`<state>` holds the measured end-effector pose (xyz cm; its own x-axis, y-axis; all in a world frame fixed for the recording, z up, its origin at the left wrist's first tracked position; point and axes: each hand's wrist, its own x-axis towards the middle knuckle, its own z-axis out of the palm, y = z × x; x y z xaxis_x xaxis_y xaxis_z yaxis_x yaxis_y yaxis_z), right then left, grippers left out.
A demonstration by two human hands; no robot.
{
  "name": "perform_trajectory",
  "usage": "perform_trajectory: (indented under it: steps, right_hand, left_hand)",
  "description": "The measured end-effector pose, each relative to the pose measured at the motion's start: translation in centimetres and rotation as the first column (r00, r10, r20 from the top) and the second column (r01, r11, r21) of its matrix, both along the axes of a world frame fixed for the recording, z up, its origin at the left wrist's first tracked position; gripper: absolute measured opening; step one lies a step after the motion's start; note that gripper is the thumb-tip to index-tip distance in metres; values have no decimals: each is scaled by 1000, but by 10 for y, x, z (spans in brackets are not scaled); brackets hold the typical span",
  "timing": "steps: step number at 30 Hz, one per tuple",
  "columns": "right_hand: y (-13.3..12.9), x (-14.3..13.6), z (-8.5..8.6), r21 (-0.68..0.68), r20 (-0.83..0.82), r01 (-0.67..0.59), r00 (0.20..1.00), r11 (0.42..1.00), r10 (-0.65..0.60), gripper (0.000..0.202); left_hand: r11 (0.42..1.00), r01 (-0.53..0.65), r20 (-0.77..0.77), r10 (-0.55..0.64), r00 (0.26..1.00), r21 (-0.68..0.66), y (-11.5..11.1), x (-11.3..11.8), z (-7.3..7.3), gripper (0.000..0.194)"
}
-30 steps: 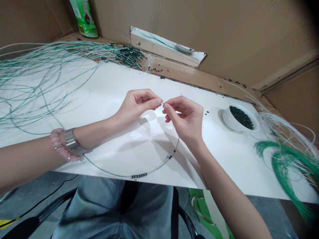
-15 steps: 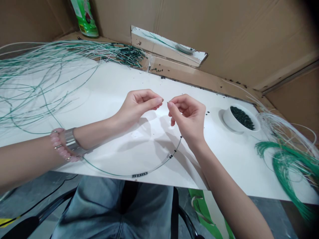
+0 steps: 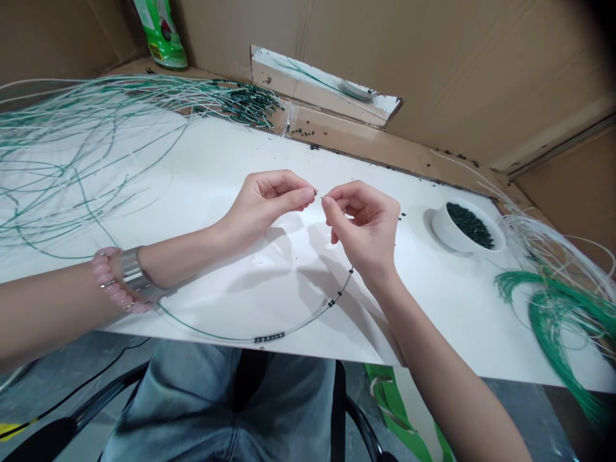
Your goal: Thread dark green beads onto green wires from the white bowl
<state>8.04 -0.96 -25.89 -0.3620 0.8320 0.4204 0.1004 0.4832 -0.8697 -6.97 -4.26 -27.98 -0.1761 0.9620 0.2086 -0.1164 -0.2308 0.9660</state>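
Pinching wire (image 3: 340, 293), hands (image 3: 366, 221) apart; bottle label (image 3: 154, 51) — unreadable

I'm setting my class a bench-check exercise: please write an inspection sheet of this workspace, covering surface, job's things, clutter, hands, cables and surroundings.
Surface: white table, dark specks scattered on it.
Job's things: strand with dark beads curves near the front edge; white bowl at right holds small dark pieces.
Clutter: loose bits along the ledge; green-and-white heap at left, green bundle at right.
Hands: left hand pinches something too small to identify; right hand appears to pinch the strand's tip; a gap separates them.
Cables: black cord below the table, left.
Surroundings: cardboard wall; green bottle, back left.
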Motion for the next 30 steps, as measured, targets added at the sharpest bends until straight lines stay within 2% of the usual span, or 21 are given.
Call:
perform_trajectory:
  steps: [19,25,30]
  right_hand:
    - [-2,2,1,47,39,2,999,999,-3,11]
    - [-2,2,-1,127,83,16,996,992,-27,12]
    - [0,1,-2,133,110,-26,994,991,11,11]
  left_hand:
    - [1000,-6,-44,7,999,14,2,-2,-1,10]
    - [999,-29,-199,37,979,42,0,-2,5,12]
    - [999,-22,-239,32,970,47,-3,-1,9,14]
